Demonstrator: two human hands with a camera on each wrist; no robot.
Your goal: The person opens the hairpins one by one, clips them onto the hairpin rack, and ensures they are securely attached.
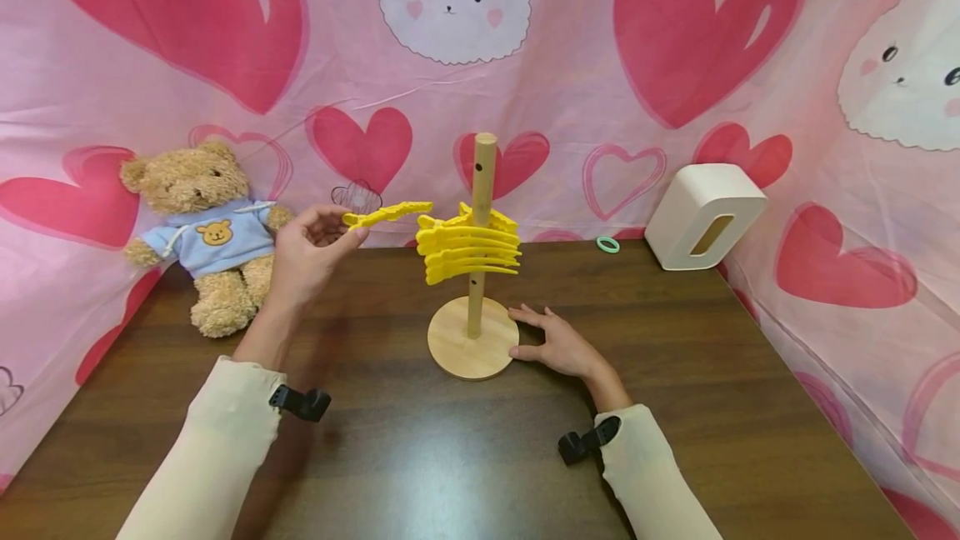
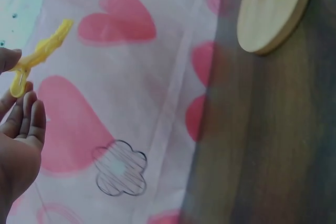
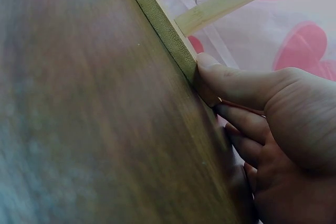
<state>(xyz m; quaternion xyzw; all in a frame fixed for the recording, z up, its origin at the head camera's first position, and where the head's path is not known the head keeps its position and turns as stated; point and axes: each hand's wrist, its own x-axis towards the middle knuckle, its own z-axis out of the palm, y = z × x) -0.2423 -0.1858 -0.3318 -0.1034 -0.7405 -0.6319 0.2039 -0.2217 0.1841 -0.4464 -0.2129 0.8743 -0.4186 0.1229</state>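
My left hand (image 1: 307, 248) pinches a yellow plastic clip (image 1: 390, 213) by its handle end, thumb against fingers; its long toothed end points toward the wooden stand. In the left wrist view the same clip (image 2: 44, 51) shows a small metal part near the handle. Several more yellow clips (image 1: 468, 252) are stacked along the upright post (image 1: 483, 177) of the stand, sticking out to either side. The stand's round base (image 1: 453, 348) sits on the table. My right hand (image 1: 558, 344) rests at the right rim of that base, fingers spread, thumb (image 3: 220, 74) against its edge.
A teddy bear (image 1: 213, 232) in a blue top leans at the back left. At the back right stand a white box (image 1: 705, 215) with a slot and a small green ring (image 1: 607, 245). Pink heart-patterned cloth (image 1: 562, 98) hangs behind the brown table (image 1: 637, 315).
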